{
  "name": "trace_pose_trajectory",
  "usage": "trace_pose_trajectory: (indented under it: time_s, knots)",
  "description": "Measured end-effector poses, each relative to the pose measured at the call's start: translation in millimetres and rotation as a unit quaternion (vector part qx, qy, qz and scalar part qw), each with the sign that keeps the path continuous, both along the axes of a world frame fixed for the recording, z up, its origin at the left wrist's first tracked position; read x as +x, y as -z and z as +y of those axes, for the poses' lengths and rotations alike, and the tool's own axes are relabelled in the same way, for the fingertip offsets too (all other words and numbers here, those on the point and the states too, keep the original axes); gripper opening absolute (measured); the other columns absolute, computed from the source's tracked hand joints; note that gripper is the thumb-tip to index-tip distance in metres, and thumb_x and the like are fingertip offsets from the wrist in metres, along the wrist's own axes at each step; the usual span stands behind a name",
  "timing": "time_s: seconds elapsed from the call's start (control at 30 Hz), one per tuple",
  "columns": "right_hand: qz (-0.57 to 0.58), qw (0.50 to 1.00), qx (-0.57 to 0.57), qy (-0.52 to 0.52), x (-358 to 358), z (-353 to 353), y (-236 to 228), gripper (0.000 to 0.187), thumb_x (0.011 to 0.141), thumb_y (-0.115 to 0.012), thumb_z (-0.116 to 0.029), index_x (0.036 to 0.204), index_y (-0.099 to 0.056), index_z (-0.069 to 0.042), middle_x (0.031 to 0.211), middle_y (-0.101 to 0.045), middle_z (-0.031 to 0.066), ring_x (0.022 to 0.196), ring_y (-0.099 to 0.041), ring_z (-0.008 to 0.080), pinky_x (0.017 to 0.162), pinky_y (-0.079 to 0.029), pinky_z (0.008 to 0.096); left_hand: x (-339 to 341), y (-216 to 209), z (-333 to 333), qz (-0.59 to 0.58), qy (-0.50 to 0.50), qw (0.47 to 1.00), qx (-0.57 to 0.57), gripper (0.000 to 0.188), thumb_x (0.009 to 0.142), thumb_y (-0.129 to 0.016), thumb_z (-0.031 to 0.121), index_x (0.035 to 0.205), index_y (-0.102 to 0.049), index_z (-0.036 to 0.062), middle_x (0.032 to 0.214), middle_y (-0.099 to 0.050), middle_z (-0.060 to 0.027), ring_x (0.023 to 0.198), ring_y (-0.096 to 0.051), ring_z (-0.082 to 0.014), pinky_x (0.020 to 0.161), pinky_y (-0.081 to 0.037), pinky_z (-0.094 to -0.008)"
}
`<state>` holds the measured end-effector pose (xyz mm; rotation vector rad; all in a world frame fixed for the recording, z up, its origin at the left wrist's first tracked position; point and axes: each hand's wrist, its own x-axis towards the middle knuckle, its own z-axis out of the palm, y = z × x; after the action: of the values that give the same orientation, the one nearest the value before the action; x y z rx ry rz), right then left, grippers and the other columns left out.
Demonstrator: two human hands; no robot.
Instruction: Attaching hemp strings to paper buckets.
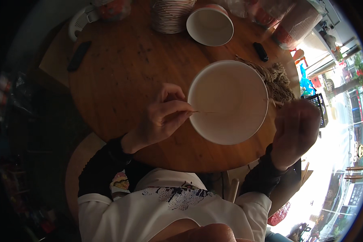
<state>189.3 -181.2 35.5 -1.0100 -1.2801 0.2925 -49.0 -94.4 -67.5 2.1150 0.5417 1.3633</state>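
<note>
Your left hand (162, 113) pinches thin strand (202, 111) over round white tub (230, 86); your right hand (297, 130) blurred near tan cord bundle (281, 84), can't tell grip.

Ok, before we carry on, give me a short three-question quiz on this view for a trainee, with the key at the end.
1. What does the left hand pinch? A) a spoon B) a thin strand C) a bowl rim
2. True or false: the tan bundle of strands lies to the right of the large white tub.
3. What sits just right of the stack of bowls at the far side of the wooden table?

Key:
1. B
2. True
3. An open round container, white inside
</note>
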Motion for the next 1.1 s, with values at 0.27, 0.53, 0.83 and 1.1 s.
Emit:
trace_pose_trajectory:
  time_s: [0.27,0.53,0.83,1.1]
  knots:
    - [-0.118,0.939,-0.319,-0.061,24.7,75.8,-8.9,0.023,0.094,-0.059,-0.012,0.115,-0.059,-0.001,0.085,-0.064,0.0047,0.055,-0.057,0.0073,0.048,-0.046,0.0229,-22.7,-46.2,11.0,-0.024,0.058,0.991,-0.117,0.004,0.089,-0.065,0.001,0.093,-0.065,-0.0003,0.104,-0.059,-0.0077,0.083,-0.061,-0.0103,0.071,-0.051,-0.0221]
    - [-0.189,0.796,-0.397,-0.416,-36.6,80.9,-2.0,0.025,0.090,-0.061,-0.011,0.113,-0.058,0.000,0.080,-0.068,0.0073,0.058,-0.062,0.0104,0.054,-0.049,0.0252,-27.6,-48.8,-2.6,0.000,0.032,0.989,-0.143,0.003,0.089,-0.064,0.000,0.091,-0.065,-0.0013,0.105,-0.064,-0.0098,0.084,-0.061,-0.0109,0.072,-0.050,-0.0226]
    - [-0.271,0.859,-0.241,-0.362,-46.3,60.3,10.9,0.012,0.088,-0.062,-0.012,0.092,-0.066,-0.001,0.076,-0.067,0.0130,0.067,-0.064,0.0250,0.063,-0.050,0.0339,-43.5,-24.6,11.0,0.062,0.077,0.995,-0.014,0.009,0.083,-0.070,0.001,0.091,-0.069,0.0045,0.101,-0.066,-0.0066,0.088,-0.065,-0.0191,0.076,-0.051,-0.0293]
    - [-0.324,0.868,-0.205,-0.315,-17.5,42.4,-7.9,0.009,0.085,-0.065,-0.008,0.090,-0.066,-0.002,0.079,-0.066,0.0140,0.072,-0.065,0.0310,0.063,-0.050,0.0358,-39.8,-24.0,13.7,0.162,0.023,0.971,0.176,0.019,0.077,-0.075,0.006,0.093,-0.066,0.0117,0.097,-0.065,-0.0025,0.086,-0.063,-0.0196,0.075,-0.046,-0.0318]
